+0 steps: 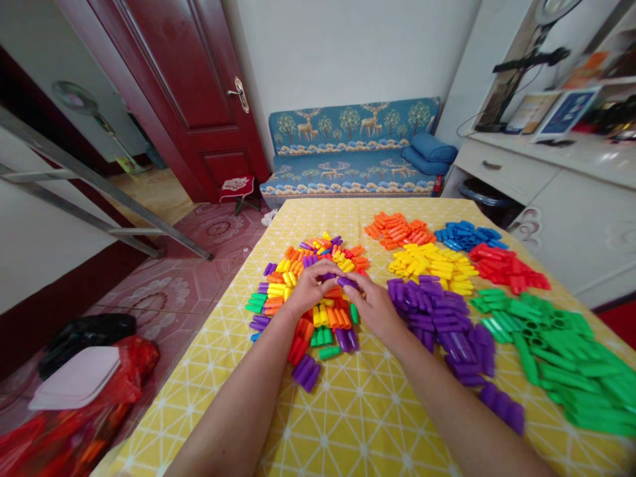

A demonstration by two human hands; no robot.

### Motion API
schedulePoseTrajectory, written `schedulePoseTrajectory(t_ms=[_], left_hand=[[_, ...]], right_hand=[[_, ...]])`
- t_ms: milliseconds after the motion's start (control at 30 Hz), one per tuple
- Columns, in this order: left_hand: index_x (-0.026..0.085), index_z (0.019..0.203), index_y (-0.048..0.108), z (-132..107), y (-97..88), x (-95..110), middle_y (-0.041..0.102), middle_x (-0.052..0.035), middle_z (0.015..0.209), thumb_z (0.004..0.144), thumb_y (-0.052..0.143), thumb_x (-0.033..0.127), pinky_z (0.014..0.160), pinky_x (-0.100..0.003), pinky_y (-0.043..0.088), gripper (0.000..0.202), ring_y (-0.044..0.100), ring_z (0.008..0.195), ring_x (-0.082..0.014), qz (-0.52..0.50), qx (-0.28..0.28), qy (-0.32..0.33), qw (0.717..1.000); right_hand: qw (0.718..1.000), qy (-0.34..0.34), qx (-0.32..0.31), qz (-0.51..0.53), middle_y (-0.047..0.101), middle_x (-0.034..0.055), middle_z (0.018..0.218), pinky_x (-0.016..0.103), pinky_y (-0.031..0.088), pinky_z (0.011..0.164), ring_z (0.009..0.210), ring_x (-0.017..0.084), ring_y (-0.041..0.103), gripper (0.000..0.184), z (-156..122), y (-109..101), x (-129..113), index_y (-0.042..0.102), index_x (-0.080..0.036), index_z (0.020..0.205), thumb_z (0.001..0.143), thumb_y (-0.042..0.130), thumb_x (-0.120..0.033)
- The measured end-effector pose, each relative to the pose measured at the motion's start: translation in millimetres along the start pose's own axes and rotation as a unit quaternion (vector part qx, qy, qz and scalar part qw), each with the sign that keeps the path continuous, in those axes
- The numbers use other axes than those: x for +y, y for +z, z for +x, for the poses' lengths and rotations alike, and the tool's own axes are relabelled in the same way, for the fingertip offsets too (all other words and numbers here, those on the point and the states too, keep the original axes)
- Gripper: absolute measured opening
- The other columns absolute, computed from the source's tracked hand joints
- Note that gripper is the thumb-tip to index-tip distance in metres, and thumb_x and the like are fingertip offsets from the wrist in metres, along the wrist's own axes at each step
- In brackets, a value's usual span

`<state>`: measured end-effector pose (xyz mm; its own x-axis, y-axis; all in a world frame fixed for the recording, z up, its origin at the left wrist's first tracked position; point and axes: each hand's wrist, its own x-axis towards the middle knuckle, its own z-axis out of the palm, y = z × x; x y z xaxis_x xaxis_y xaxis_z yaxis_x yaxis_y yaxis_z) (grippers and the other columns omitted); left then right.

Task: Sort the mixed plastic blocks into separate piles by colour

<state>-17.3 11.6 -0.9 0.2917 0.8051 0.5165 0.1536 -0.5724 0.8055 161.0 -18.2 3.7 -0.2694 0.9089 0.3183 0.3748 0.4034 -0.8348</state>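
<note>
Over the mixed pile, my left hand (312,286) and my right hand (373,302) meet with fingertips closed on small purple plastic tube pieces (346,283). The fingers partly cover these, so I cannot tell how many there are. Beneath and around the hands lies a mixed heap of orange (340,318), yellow, green, red, blue and purple tube pieces, many joined in short rows. Nearest my right forearm is a heap of purple pieces (430,308). A purple row (307,373) lies at the near side of the mixed heap.
Sorted heaps of orange (397,229), yellow (431,265), blue (467,235), red (509,266) and green pieces (571,358) cover the right of the yellow tablecloth (328,430). Beyond the table stand a blue sofa (348,159) and a white cabinet (586,225). Bags (134,371) lie on the floor at left.
</note>
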Motion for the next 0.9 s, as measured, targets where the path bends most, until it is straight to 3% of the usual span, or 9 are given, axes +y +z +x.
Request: schedulePoseTrajectory(t_ms=[167, 267, 333, 433, 567, 667, 800, 900], left_hand=[[0.017, 0.104, 0.069, -3, 1.0, -8, 0.067, -0.0086, 0.098, 0.085, 0.065, 0.032, 0.087, -0.033, 0.048, 0.024, 0.062, 0.094, -0.0205, 0.049, 0.016, -0.037, 0.998], [0.018, 0.109, 0.067, -5, -0.9, -15, 0.068, -0.0088, 0.103, 0.084, 0.064, 0.024, 0.090, -0.035, 0.048, 0.026, 0.063, 0.098, -0.0216, 0.105, 0.000, -0.068, 0.992], [0.017, 0.106, 0.068, -5, -2.4, -18, 0.069, -0.0089, 0.104, 0.083, 0.064, 0.021, 0.091, -0.035, 0.048, 0.024, 0.063, 0.100, -0.0223, 0.139, -0.020, -0.077, 0.987], [0.016, 0.103, 0.069, -5, -3.4, -18, 0.069, -0.0087, 0.103, 0.082, 0.063, 0.019, 0.090, -0.035, 0.048, 0.021, 0.063, 0.099, -0.0221, 0.161, -0.027, -0.083, 0.983], [0.016, 0.103, 0.069, -4, -2.8, -19, 0.069, -0.0083, 0.103, 0.082, 0.063, 0.018, 0.090, -0.034, 0.048, 0.022, 0.064, 0.098, -0.0219, 0.172, -0.028, -0.084, 0.981], [0.016, 0.103, 0.069, -5, -2.3, -22, 0.069, -0.0079, 0.102, 0.082, 0.063, 0.018, 0.090, -0.034, 0.048, 0.022, 0.064, 0.098, -0.0215, 0.172, -0.026, -0.084, 0.981], [0.017, 0.104, 0.069, -5, -2.5, -23, 0.069, -0.0074, 0.103, 0.082, 0.063, 0.019, 0.091, -0.035, 0.048, 0.023, 0.064, 0.098, -0.0217, 0.169, -0.023, -0.083, 0.982], [0.017, 0.104, 0.069, -5, -2.9, -20, 0.069, -0.0083, 0.103, 0.082, 0.063, 0.022, 0.091, -0.036, 0.048, 0.023, 0.064, 0.098, -0.0220, 0.164, -0.016, -0.089, 0.982]], right_hand=[[0.999, 0.020, 0.030, -0.019, 0.070, 0.0065, 0.103, 0.037, 0.050, 0.086, 0.094, 0.021, 0.065, 0.027, 3, -2, 2, 0.064, -0.020, 0.104, 0.077, 0.061, -0.024], [0.999, 0.015, 0.044, -0.014, 0.070, 0.0050, 0.101, 0.035, 0.052, 0.080, 0.089, 0.019, 0.066, 0.026, 5, -14, -3, 0.064, -0.021, 0.102, 0.077, 0.061, -0.027], [0.998, 0.024, 0.049, -0.005, 0.071, 0.0047, 0.099, 0.033, 0.053, 0.073, 0.082, 0.018, 0.066, 0.027, 5, -32, -7, 0.063, -0.022, 0.103, 0.078, 0.061, -0.031], [0.993, 0.050, 0.088, -0.055, 0.071, 0.0053, 0.098, 0.032, 0.053, 0.067, 0.076, 0.018, 0.067, 0.031, 0, -75, -7, 0.064, -0.022, 0.104, 0.078, 0.062, -0.038], [0.946, 0.113, 0.155, -0.263, 0.072, 0.0069, 0.091, 0.035, 0.051, 0.068, 0.074, 0.022, 0.066, 0.031, -19, -145, 20, 0.065, -0.021, 0.096, 0.074, 0.065, -0.044], [0.909, 0.186, 0.156, -0.339, 0.072, 0.0108, 0.087, 0.034, 0.048, 0.065, 0.071, 0.023, 0.066, 0.028, -38, -180, 50, 0.062, -0.020, 0.090, 0.076, 0.064, -0.044], [0.881, 0.242, 0.133, -0.385, 0.070, 0.0094, 0.077, 0.034, 0.045, 0.059, 0.068, 0.025, 0.065, 0.023, -56, -189, 70, 0.061, -0.022, 0.082, 0.076, 0.064, -0.044], [0.851, 0.260, 0.081, -0.448, 0.065, 0.0060, 0.065, 0.033, 0.040, 0.052, 0.062, 0.026, 0.062, 0.026, -58, -183, 61, 0.065, -0.025, 0.071, 0.077, 0.061, -0.051]])
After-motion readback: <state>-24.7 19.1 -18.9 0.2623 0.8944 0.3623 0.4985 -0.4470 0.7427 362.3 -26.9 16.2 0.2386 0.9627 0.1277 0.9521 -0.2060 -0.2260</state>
